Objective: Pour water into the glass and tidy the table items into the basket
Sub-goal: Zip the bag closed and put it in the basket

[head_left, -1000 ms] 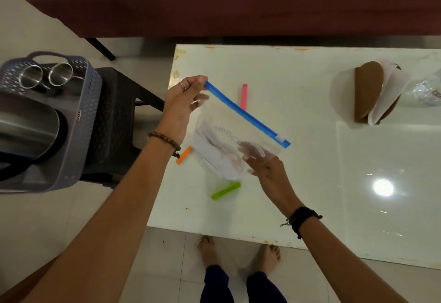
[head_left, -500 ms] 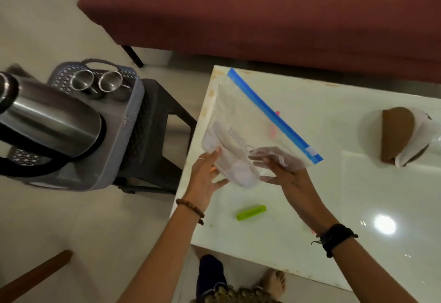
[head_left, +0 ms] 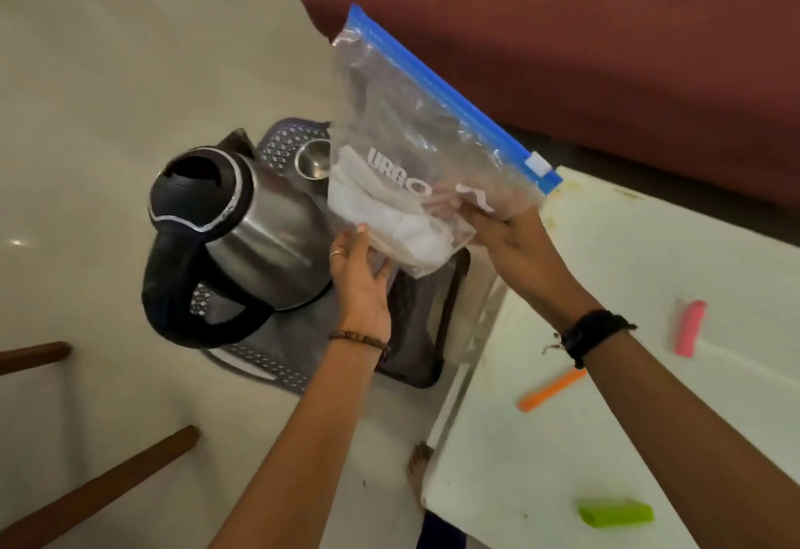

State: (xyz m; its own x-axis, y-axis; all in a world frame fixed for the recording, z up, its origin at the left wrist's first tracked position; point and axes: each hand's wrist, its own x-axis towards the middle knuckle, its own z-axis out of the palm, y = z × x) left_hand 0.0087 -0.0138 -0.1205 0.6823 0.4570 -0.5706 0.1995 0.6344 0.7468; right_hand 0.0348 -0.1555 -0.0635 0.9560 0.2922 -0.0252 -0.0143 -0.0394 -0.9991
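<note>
While held over the basket (head_left: pixel 277 369), zip bag (head_left: pixel 415 137) pinched by right hand (head_left: pixel 515 245) fingers, left hand (head_left: pixel 361 284) fingers spread beneath.

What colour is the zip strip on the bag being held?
Blue, with a white slider tab, along the top of the bag; head view.

A: What do the hands carry?
B: A clear zip bag (head_left: pixel 415 150) with a blue seal, white contents inside; the right hand (head_left: pixel 515 245) grips its lower edge, the left hand (head_left: pixel 361 284) touches its underside with straight fingers.

A: What lies beneath?
B: A grey basket (head_left: pixel 277 369) holding a steel kettle (head_left: pixel 242 241); pink (head_left: pixel 689 328), orange (head_left: pixel 552 389) and green (head_left: pixel 614 513) clips rest on the white table (head_left: pixel 649 271).
</note>
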